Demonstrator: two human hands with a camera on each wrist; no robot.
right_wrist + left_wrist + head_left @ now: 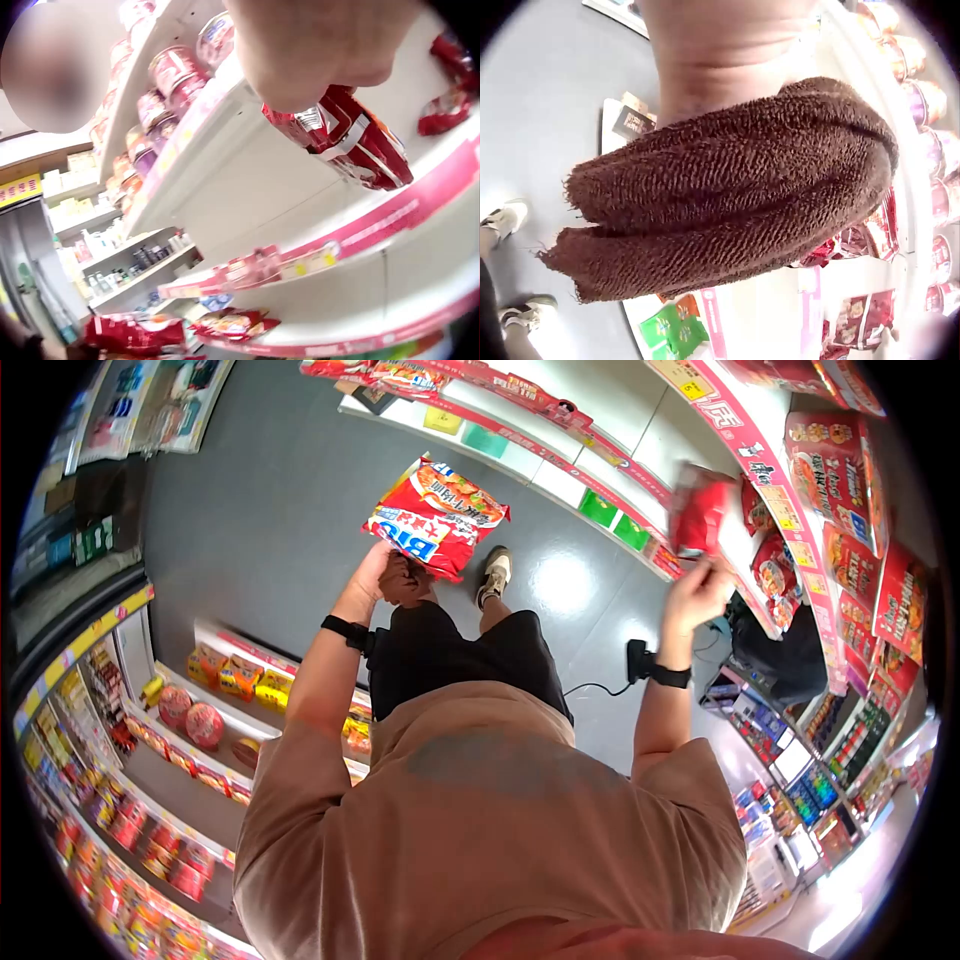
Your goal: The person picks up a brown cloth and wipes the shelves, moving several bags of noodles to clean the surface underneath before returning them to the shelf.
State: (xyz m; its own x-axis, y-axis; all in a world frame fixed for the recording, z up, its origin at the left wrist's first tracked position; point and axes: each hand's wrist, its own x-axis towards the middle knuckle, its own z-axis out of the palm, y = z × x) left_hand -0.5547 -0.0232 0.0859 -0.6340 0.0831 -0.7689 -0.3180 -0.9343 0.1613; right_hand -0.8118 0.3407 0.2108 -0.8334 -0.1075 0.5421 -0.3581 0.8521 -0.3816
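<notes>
The left hand, at left of centre in the head view, grips a brown cloth and a red noodle packet marked "BIG". Right of centre, the right hand holds a smaller red packet, its fingers closed on it, beside white shelves with pink edging.
</notes>
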